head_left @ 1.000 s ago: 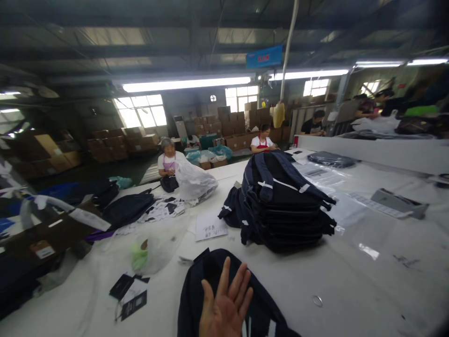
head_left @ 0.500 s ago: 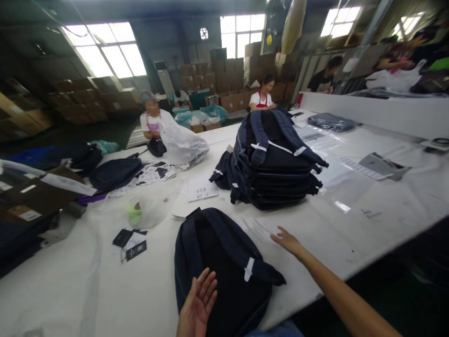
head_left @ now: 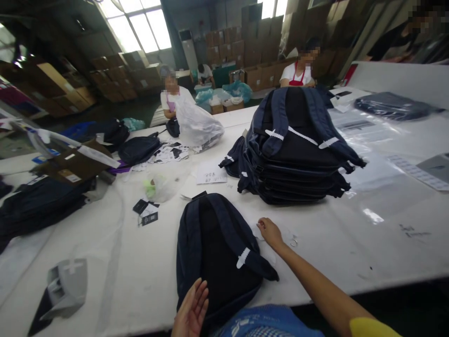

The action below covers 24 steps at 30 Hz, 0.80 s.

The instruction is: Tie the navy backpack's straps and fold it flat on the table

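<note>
A navy backpack [head_left: 224, 252] lies on the white table before me, its black back panel and shoulder straps facing up. One strap carries a white paper wrap [head_left: 243, 258]. My left hand [head_left: 192, 306] is open at the bag's lower left edge, fingers stretched out and palm turned inward. Just right of the bag, my right hand [head_left: 269, 230] has its fingers pinched together. Something thin and pale is at its fingertips, too faint to name. A small clear ring [head_left: 293, 243] lies on the table by my right wrist.
A stack of navy backpacks [head_left: 298, 154] stands behind the bag. To the left are dark hang tags [head_left: 149, 217], a crumpled clear bag [head_left: 164, 188] and a grey object [head_left: 68, 285]. Clear plastic sheets [head_left: 372, 178] lie at right. Across the table, a person [head_left: 171, 96] handles a large plastic bag [head_left: 198, 121].
My right hand has moved left toward the backpack, and its fingers have closed into a pinch. My left hand stays open at the bag's edge. The view has turned left.
</note>
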Each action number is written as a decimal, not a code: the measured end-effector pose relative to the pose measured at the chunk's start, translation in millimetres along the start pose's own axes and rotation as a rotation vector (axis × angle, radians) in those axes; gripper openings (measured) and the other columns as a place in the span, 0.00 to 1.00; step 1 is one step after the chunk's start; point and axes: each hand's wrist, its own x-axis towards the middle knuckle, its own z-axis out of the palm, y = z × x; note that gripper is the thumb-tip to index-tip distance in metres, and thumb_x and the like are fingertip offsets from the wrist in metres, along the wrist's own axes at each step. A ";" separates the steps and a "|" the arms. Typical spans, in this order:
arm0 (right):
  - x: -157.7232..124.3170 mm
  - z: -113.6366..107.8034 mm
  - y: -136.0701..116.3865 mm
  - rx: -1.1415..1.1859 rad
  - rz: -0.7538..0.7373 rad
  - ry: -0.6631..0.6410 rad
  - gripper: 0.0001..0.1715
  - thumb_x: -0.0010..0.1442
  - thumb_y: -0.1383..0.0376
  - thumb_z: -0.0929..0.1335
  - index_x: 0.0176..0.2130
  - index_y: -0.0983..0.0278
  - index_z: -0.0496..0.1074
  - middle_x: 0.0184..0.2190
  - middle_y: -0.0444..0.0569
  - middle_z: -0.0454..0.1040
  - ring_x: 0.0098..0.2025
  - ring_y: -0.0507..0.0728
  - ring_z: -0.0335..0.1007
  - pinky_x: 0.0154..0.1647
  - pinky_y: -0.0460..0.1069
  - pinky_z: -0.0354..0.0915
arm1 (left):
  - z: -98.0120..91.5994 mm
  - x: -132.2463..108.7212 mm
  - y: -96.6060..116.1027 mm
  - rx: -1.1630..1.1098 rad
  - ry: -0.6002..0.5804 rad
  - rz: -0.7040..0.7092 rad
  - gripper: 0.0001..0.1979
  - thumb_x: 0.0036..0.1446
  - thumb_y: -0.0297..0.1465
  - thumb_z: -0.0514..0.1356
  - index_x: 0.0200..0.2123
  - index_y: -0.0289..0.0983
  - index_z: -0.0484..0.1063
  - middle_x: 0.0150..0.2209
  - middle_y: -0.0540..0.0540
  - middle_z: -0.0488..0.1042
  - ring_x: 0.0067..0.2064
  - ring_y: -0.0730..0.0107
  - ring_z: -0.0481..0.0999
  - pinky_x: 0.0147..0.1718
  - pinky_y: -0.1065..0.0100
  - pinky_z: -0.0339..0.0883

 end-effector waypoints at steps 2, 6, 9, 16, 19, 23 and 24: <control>22.0 9.2 -15.3 -0.065 0.039 -0.039 0.12 0.62 0.60 0.61 0.38 0.63 0.70 0.39 0.52 0.74 0.41 0.56 0.71 0.39 0.48 0.63 | 4.9 -8.4 -8.1 -0.033 0.000 0.000 0.13 0.59 0.29 0.56 0.47 0.39 0.73 0.53 0.42 0.73 0.53 0.62 0.73 0.47 0.67 0.71; 57.8 20.4 -38.2 -0.185 0.095 -0.143 0.17 0.60 0.59 0.65 0.42 0.70 0.70 0.42 0.62 0.74 0.45 0.62 0.71 0.41 0.52 0.64 | 9.0 -29.8 -21.8 -0.024 0.048 0.039 0.14 0.59 0.33 0.57 0.48 0.39 0.72 0.52 0.40 0.73 0.52 0.61 0.74 0.46 0.67 0.71; 72.8 23.1 -47.1 -0.251 0.065 -0.256 0.13 0.57 0.64 0.68 0.40 0.72 0.72 0.40 0.61 0.75 0.44 0.61 0.72 0.42 0.53 0.65 | 0.9 -46.1 -31.2 0.035 0.156 0.136 0.16 0.57 0.35 0.60 0.48 0.37 0.72 0.51 0.38 0.74 0.52 0.60 0.74 0.46 0.67 0.70; 89.2 13.3 -40.7 -0.304 -0.070 -0.315 0.07 0.53 0.67 0.67 0.30 0.68 0.75 0.34 0.60 0.77 0.39 0.65 0.75 0.34 0.52 0.65 | -46.5 -54.4 -33.6 0.414 0.515 0.468 0.21 0.54 0.40 0.60 0.48 0.34 0.71 0.48 0.36 0.76 0.49 0.56 0.75 0.49 0.58 0.68; 91.5 -0.6 -35.3 -0.236 -0.161 -0.213 0.14 0.58 0.60 0.62 0.38 0.64 0.74 0.37 0.56 0.78 0.40 0.62 0.74 0.34 0.51 0.64 | -60.8 -33.1 -19.1 0.648 0.536 0.574 0.18 0.54 0.38 0.59 0.44 0.34 0.74 0.46 0.38 0.77 0.49 0.56 0.75 0.51 0.57 0.66; 76.0 -27.1 -44.3 0.013 -0.288 0.085 0.20 0.61 0.56 0.60 0.46 0.65 0.68 0.42 0.57 0.76 0.45 0.61 0.73 0.41 0.51 0.65 | -60.5 16.8 0.3 0.773 0.467 0.614 0.14 0.52 0.35 0.61 0.41 0.37 0.76 0.45 0.41 0.78 0.49 0.58 0.75 0.53 0.60 0.64; 67.9 -32.9 -49.8 0.111 -0.308 0.140 0.20 0.60 0.55 0.60 0.45 0.65 0.68 0.40 0.57 0.77 0.44 0.62 0.74 0.41 0.51 0.65 | -58.2 30.3 3.3 0.794 0.439 0.611 0.14 0.51 0.34 0.62 0.41 0.38 0.76 0.45 0.41 0.77 0.49 0.58 0.75 0.53 0.60 0.63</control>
